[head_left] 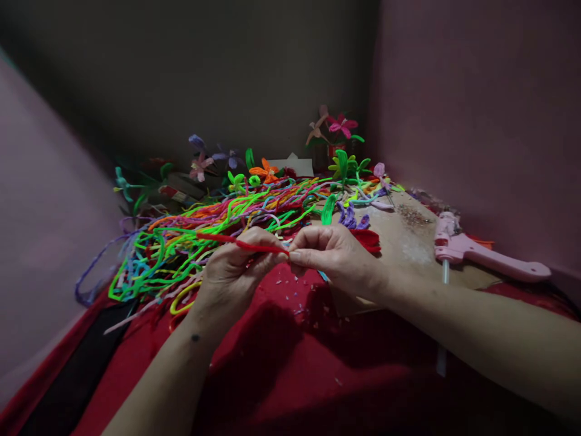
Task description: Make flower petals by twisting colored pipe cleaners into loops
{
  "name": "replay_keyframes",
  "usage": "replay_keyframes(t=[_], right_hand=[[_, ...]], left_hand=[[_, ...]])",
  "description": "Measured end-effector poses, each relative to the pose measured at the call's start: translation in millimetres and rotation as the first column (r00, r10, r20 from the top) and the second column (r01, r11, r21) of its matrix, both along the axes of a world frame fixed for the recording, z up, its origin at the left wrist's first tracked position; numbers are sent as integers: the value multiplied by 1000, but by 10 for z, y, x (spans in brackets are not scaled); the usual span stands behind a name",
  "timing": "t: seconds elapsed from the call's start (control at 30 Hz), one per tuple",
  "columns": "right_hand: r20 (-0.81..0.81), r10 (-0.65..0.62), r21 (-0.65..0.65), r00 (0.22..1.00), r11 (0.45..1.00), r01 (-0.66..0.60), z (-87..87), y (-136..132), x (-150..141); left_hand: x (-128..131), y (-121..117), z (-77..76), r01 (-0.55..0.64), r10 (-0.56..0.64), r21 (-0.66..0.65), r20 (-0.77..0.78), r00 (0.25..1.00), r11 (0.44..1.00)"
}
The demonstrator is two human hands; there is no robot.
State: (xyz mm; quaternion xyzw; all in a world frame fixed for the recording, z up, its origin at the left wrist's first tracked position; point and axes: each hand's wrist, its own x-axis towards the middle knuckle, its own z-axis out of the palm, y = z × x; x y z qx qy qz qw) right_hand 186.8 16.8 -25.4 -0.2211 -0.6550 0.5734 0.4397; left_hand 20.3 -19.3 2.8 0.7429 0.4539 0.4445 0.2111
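A red pipe cleaner (261, 247) runs between my two hands above the red cloth. My left hand (236, 260) is closed on it, and its free end points left over the heap of colours. At the other end, my right hand (333, 251) pinches the tip between thumb and forefinger. The fingertips of both hands nearly meet. Just behind my right hand lie red petal loops (368, 241), partly hidden by it, and purple looped pieces (351, 216). A green looped leaf (328, 209) stands beside them.
Many coloured pipe cleaners (227, 212) are heaped at left and centre. Finished flowers, including an orange one (265, 171) and a pink one (342, 125), stand behind. A pink glue gun (490, 251) rests on the board (408, 242) at right. Scraps dot the red cloth (254, 375).
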Motion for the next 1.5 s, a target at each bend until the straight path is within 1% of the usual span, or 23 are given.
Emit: replay_keyframes(t=[0.07,0.1,0.17,0.2,0.23,0.27,0.33,0.4,0.43,0.5,0.6,0.7,0.8,0.97,1.07,1.13,1.17,1.23,1.3,1.37,1.43,1.47,1.5], right_hand=[[90,-104,173,990,981,87,-17,-34,3],[123,-179,301,976,944,135,-30,-50,4],[135,-323,561,937,804,196,-59,-72,4],[123,-373,653,920,728,209,-74,-77,1],[111,-408,705,906,675,218,-85,-76,-3],[109,-431,720,896,655,227,-93,-71,-8],[147,-443,664,885,707,244,-93,-53,-18],[193,-407,555,893,796,243,-77,-31,-25],[211,-374,498,903,836,230,-67,-20,-26],[225,-291,376,930,906,193,-49,1,-27],[214,-156,131,964,983,130,-42,35,-31],[203,-80,-60,976,994,94,-49,65,-44],[208,-68,-120,976,988,94,-40,62,-59],[262,-70,-71,962,993,92,-7,6,-60],[300,-108,69,948,993,92,-20,-5,-47],[259,-220,296,940,945,140,-42,2,-37],[214,-289,435,933,884,174,-54,10,-32],[127,-405,677,905,703,220,-73,32,-24],[92,-484,828,870,523,203,-86,58,-18],[100,-531,891,842,424,161,-94,78,-14],[140,-547,897,826,422,128,-95,79,-12],[172,-545,875,820,468,128,-91,73,-11],[214,-531,826,820,546,138,-85,63,-12]], left_hand=[[0,2,-8,-20,41,-211,92,995,977],[2,8,-15,-9,66,-341,155,986,940],[10,29,-40,97,101,-582,298,949,807],[18,41,-55,172,112,-652,371,922,739],[28,51,-71,237,117,-677,433,894,697],[40,57,-83,269,114,-672,468,876,690],[67,54,-93,196,107,-611,423,900,767],[89,34,-80,23,133,-509,268,954,860],[93,23,-67,-51,154,-464,187,970,884],[83,9,-39,-116,171,-419,97,980,901],[34,20,-18,-107,165,-425,102,981,899],[-7,51,-23,-138,191,-417,88,978,898],[-4,65,-28,-188,218,-405,28,975,895],[19,46,5,-227,207,-325,-94,974,918],[-17,49,22,-177,144,-326,-122,982,929],[-40,52,28,-124,87,-370,-116,989,921],[-44,51,30,-95,54,-390,-115,992,916],[-36,41,39,-35,-18,-410,-126,992,911],[-15,26,51,4,-73,-417,-150,986,909],[-2,14,58,9,-87,-421,-166,982,907],[-4,11,57,2,-75,-431,-152,986,903],[-8,13,53,-8,-57,-428,-138,989,904],[-11,16,49,-23,-32,-422,-122,992,906]])
